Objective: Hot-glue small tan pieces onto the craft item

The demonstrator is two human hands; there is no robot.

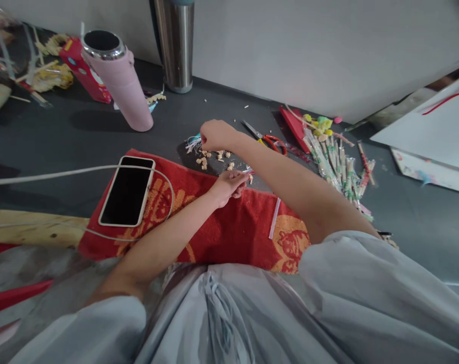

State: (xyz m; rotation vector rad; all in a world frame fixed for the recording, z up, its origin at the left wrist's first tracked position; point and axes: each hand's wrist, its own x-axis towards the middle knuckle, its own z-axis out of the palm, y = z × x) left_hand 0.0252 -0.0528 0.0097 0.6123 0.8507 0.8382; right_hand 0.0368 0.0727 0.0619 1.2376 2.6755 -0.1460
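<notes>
Dark matte tabletop [81, 136]: your right hand [215, 134] is pinching a white fringed tuft [194, 143]; your left hand [229, 186] is gripping a thin clear strip [248, 172] beside pale crumbly bits [214, 157].

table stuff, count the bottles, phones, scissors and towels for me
bottles: 2, pink bottle and steel bottle
phones: 1, phone lying on the towel
scissors: 1, scissors
towels: 1, red towel
total: 5
</notes>
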